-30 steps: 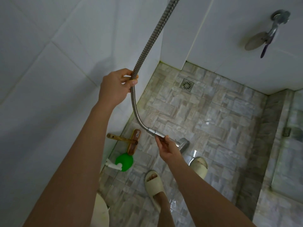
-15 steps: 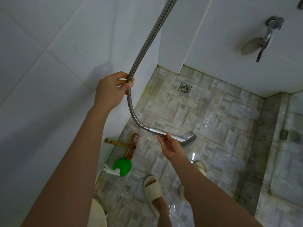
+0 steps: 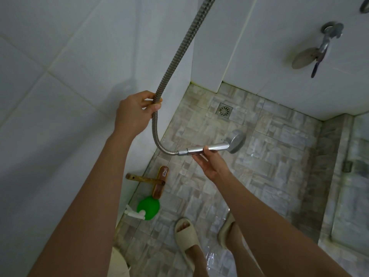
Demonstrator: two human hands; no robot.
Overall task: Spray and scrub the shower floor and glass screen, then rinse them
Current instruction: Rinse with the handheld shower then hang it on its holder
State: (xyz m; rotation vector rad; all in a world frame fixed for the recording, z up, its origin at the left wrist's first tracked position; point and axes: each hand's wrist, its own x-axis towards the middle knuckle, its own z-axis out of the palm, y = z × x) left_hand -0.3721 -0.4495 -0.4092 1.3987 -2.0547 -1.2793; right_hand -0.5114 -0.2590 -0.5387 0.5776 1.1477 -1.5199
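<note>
Two hands are on the shower gear: my left hand (image 3: 135,114) has its fingers curled tight around the metal hose (image 3: 175,56), and my right hand (image 3: 209,162) cradles the handle of the shower head (image 3: 235,143), fingers loosely wrapped under it. No water shows. The tiled shower floor (image 3: 259,166) lies below, with a scrub brush (image 3: 159,181) and green spray bottle (image 3: 148,207) by the wall, the glass screen (image 3: 355,186) at right. I judge rinsing is starting; next I need water on and the head aimed down.
</note>
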